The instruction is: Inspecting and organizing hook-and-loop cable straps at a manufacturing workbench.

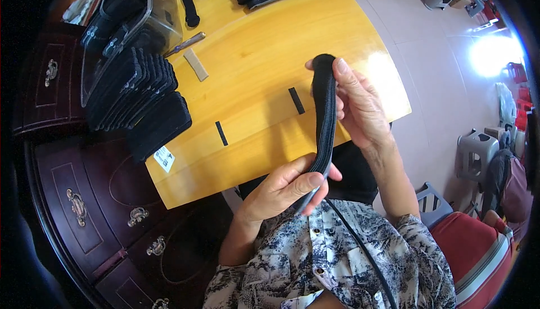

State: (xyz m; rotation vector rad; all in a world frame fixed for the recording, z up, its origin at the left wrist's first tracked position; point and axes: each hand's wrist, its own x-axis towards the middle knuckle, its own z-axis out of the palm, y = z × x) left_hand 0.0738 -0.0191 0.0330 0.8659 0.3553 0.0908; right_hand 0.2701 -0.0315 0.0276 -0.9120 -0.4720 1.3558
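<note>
Dark drawers with ornate metal handles stood left of a glossy yellow table as I looked on, while grey plastic stools dotted the pale tiled floor to its right; a dazzling white light flared beyond, and glare bleached the table's right side.

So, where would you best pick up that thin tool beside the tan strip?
Probably take the thin tool by its thicker handle, from the right: that end points away from the stacked black pieces, while the narrow end lies near them.

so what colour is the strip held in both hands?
The strip is black, with a grey edge near the left hand; best in head view.
</note>
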